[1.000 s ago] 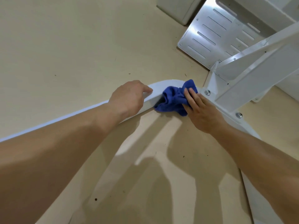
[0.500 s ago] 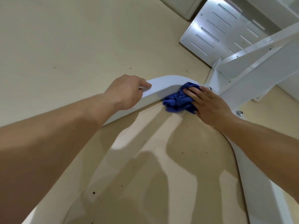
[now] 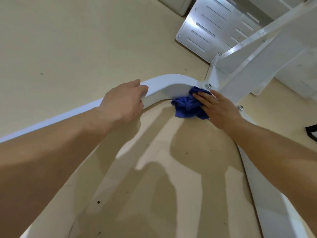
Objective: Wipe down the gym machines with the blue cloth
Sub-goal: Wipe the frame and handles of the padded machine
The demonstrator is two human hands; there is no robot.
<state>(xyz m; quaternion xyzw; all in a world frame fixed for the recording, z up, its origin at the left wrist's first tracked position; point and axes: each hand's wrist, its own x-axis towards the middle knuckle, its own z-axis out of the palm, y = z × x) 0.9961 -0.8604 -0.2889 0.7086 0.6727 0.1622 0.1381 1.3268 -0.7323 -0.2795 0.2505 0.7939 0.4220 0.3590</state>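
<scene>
A person's right hand (image 3: 217, 109) is pressing a bunched blue cloth (image 3: 186, 107) with flat, straight fingers against the inner bend of a gym machine's curved white base rail (image 3: 171, 79). The left hand (image 3: 123, 103) is gripping the rail's top edge farther along, with its fingers curled over it.

The cloth is only being pinned under the palm, not clutched, so a quick stroke could likely leave it behind or let it slide out. Its lower folds appear to be reaching the beige floor (image 3: 68, 40), where dark specks are lying, and grit could be getting dragged onto the painted metal. A bolt head (image 3: 208, 86) is sitting just beside the fingertips. The fabric or a knuckle may catch on it if the wipe is carried toward the joint.

That joint is what is standing in the way. An angled white frame member (image 3: 257, 57) is rising from the rail there, leaving a tight corner that a wadded cloth could easily be missing. A second bolt (image 3: 240, 108) is showing just past the right hand.

Beyond the joint, a slotted metal plate (image 3: 205, 31) is lying on the floor. A pale housing (image 3: 178, 6) is showing at the top edge, and a black object (image 3: 312, 131) at the right edge is too cropped to identify.
</scene>
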